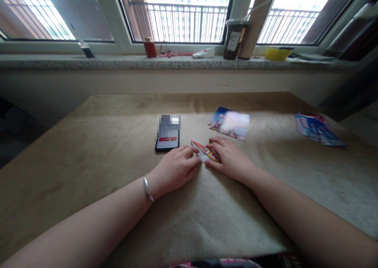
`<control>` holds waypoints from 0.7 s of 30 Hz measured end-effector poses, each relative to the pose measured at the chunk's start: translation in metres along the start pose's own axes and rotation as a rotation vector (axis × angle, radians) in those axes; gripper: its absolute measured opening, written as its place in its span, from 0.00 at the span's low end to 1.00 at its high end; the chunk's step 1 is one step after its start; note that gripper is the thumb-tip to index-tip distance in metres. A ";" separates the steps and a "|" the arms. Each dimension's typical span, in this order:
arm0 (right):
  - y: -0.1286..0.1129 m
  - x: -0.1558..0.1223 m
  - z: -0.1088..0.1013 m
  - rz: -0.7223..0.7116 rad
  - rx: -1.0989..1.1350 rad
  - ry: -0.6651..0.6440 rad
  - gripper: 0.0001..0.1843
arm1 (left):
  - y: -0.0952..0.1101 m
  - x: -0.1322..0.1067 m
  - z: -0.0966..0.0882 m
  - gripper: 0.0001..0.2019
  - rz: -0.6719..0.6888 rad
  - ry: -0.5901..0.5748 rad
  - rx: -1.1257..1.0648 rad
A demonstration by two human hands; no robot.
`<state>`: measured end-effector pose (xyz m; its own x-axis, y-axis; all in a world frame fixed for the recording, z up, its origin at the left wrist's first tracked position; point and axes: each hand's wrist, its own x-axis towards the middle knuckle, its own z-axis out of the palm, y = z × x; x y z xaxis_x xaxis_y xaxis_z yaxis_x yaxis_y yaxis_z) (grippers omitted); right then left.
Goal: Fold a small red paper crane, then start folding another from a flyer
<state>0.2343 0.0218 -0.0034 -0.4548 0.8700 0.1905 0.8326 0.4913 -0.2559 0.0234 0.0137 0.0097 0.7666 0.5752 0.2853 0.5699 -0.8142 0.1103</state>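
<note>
A small folded piece of colourful printed paper (203, 148), red, orange and white with a pointed tip, lies on the table between my hands. My left hand (177, 165), with a silver bangle at the wrist, holds the paper's left edge between bent fingers and thumb. From the right, my right hand (232, 158) grips the other end, its fingers over the top and its thumb along the near edge. Part of the paper is hidden under the fingers. A smartphone (167, 138) with a lit screen lies just beyond my left hand.
Beyond my right hand lies a blue and pink printed sheet (232, 122); several similar sheets (317, 128) are stacked at the table's right side. On the windowsill (118, 63) stand a red container (150, 48), a dark lidded jar (233, 39) and a yellow item (277, 54).
</note>
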 end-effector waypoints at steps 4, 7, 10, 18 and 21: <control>0.005 0.001 0.006 -0.019 0.101 0.024 0.24 | 0.000 -0.002 0.002 0.08 0.014 0.046 0.005; 0.006 0.002 0.009 -0.021 0.192 0.053 0.25 | -0.001 -0.003 0.005 0.09 -0.015 0.049 0.011; 0.004 0.002 0.008 0.008 0.278 0.070 0.25 | -0.002 -0.004 0.007 0.10 -0.033 0.040 0.011; 0.004 0.004 0.009 0.046 0.495 0.175 0.18 | -0.002 -0.005 0.007 0.18 -0.045 0.057 0.035; 0.006 0.004 0.008 0.035 0.442 0.226 0.14 | -0.002 -0.004 0.007 0.23 -0.050 0.054 0.019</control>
<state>0.2355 0.0285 -0.0116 -0.3086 0.8792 0.3630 0.6098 0.4757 -0.6339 0.0208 0.0136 0.0013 0.7199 0.6099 0.3312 0.6133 -0.7824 0.1078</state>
